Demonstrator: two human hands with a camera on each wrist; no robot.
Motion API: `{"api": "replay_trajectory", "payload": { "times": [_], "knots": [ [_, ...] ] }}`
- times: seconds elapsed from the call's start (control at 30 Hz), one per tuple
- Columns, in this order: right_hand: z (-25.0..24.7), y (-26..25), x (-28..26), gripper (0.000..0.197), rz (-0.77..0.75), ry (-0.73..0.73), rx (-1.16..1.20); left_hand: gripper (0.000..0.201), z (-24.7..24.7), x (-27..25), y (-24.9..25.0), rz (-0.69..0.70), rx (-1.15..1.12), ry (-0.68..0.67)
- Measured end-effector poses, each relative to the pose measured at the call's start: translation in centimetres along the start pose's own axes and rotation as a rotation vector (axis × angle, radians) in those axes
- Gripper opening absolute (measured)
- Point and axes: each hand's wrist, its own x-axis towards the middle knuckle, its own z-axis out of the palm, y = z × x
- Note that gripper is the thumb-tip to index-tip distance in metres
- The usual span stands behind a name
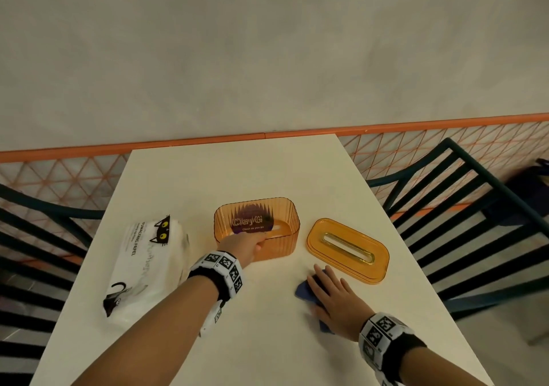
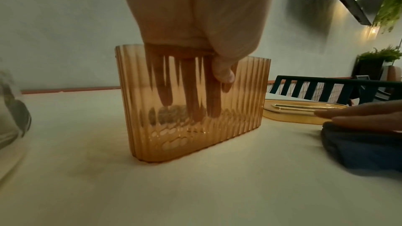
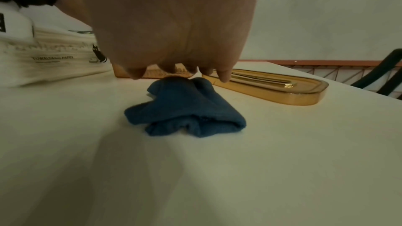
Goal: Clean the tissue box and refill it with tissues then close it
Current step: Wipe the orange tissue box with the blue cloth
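Note:
An open ribbed orange tissue box (image 1: pixel 279 237) (image 2: pixel 250 102) stands mid-table with nothing but a dark label inside. My left hand (image 1: pixel 246 246) (image 2: pixel 195 40) grips its near wall, fingers inside and thumb outside. The box's orange lid (image 1: pixel 347 250) (image 3: pixel 272 87) (image 2: pixel 300 111) lies flat to the right, slot up. My right hand (image 1: pixel 332 293) (image 3: pixel 174 23) rests with fairly straight fingers on a crumpled blue cloth (image 1: pixel 306 292) (image 3: pixel 185 111) (image 2: pixel 359 147) in front of the lid. A white pack of tissues with cat prints (image 1: pixel 142 261) (image 3: pixel 43 54) lies to the left.
The white table (image 1: pixel 267 171) butts against a grey wall. Dark slatted chairs stand on the left (image 1: pixel 38 237) and on the right (image 1: pixel 463 213) of it. An orange-trimmed lattice railing (image 1: pixel 445 148) runs behind.

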Motion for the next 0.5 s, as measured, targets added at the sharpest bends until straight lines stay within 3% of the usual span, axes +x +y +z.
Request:
{"api": "replay_trajectory", "payload": {
  "times": [0.1, 0.17, 0.23, 0.33, 0.4, 0.43, 0.5],
  "knots": [
    [0.7, 0.7, -0.1, 0.100, 0.014, 0.006, -0.004, 0.031, 0.4, 0.1, -0.2, 0.002, -0.005, 0.000],
    [1.2, 0.4, -0.4, 0.073, 0.039, 0.025, -0.030, 0.028, 0.4, 0.1, -0.2, 0.004, 0.001, 0.007],
    [1.6, 0.5, -0.3, 0.062, 0.177, -0.036, 0.068, 0.024, 0.4, 0.2, 0.0, 0.009, 0.014, 0.007],
    [3.4, 0.7, 0.4, 0.064, 0.242, 0.028, 0.021, 0.022, 0.3, 0.3, -0.1, 0.012, 0.028, 0.004],
    [0.9, -0.1, -0.4, 0.077, 0.235, -0.077, -0.029, 0.027, 0.2, 0.2, -0.1, 0.003, 0.022, -0.001],
    [0.2, 0.3, -0.1, 0.088, 0.153, -0.065, -0.078, 0.032, 0.1, 0.1, -0.1, 0.001, 0.019, -0.002],
    [-2.5, -0.2, -0.5, 0.085, 0.090, -0.183, -0.016, 0.040, -0.6, -0.5, 0.0, -0.002, -0.026, 0.058]
  ]
}}
